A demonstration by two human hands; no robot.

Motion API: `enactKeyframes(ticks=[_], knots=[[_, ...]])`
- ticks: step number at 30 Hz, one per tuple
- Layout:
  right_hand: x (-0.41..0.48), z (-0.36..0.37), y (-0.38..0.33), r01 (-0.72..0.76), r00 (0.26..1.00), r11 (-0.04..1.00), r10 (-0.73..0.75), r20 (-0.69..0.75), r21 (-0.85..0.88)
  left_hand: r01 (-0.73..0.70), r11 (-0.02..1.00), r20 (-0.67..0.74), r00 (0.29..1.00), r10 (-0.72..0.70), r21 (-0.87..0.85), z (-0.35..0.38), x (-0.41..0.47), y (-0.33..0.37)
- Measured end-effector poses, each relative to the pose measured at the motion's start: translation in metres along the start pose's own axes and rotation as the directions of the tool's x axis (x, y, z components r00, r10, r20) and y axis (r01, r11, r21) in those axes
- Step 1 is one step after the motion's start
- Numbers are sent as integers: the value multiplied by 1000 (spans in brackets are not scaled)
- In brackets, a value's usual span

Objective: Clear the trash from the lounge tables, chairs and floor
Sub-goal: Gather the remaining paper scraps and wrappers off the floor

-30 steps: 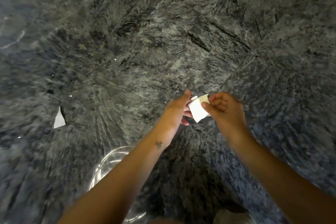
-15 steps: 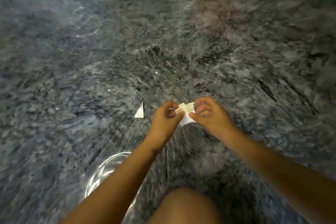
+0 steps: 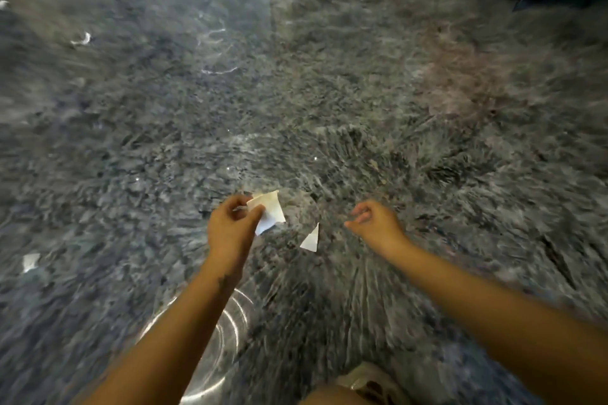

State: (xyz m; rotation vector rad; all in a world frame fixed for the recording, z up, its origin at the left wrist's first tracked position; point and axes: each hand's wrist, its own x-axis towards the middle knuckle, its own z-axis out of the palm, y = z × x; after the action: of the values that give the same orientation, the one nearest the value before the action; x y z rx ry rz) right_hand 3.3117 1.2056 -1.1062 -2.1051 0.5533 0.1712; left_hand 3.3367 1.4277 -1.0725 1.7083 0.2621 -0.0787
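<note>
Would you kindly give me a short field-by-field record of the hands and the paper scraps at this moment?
surface: shaggy grey rug
left hand: pinches white paper pieces
right hand: holds nothing, fingers loosely curled
nearest loose trash: triangular scrap on the rug between the hands
other trash: small scrap at the left edge; curled scrap far left
beside left forearm: clear shiny plastic, perhaps a bag

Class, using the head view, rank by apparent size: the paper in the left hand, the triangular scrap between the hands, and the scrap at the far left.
1. Paper in the left hand: largest.
2. Triangular scrap and far-left scrap: look alike, the latter blurred, so unranked.
</note>
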Motion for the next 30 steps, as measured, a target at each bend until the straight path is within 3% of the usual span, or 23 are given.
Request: enactKeyframes(ticks=[4, 7, 14, 15, 17, 19, 21, 25, 30], knots=[[33, 61, 36, -134, 991, 991, 134, 18, -3, 71, 997, -77, 995, -71, -7, -5, 4, -43], [47, 95, 45, -239, 971, 965, 240, -5, -104, 108, 993, -86, 991, -104, 39, -13, 6, -66], [50, 124, 40, -198, 975, 907, 143, -172, -372, 181, 983, -116, 977, -176, 28, -25, 4, -79], [48, 124, 37, -180, 978, 932, 135, -158, -313, 184, 982, -118, 977, -178, 41, -26, 4, -79], [41, 120, 25, -144, 985, 989, 143, -96, -13, 191, 980, -132, 974, -182, 58, -26, 4, -79], [29, 115, 5, -95, 994, 945, 107, -21, 314, 200, 979, -142, 971, -191, 48, -27, 4, -77], [15, 110, -13, 5, 999, 892, -20, 28, 452, 199, 979, -150, 970, -191, 39, -27, 4, -76], [-10, 110, -37, 162, 967, 883, -231, 107, 441, 157, 987, -139, 979, -150, 43, -26, 1, -70], [-19, 115, -41, 268, 941, 940, -302, 152, 210, 124, 992, -80, 989, -123, 11, -21, -10, -61]])
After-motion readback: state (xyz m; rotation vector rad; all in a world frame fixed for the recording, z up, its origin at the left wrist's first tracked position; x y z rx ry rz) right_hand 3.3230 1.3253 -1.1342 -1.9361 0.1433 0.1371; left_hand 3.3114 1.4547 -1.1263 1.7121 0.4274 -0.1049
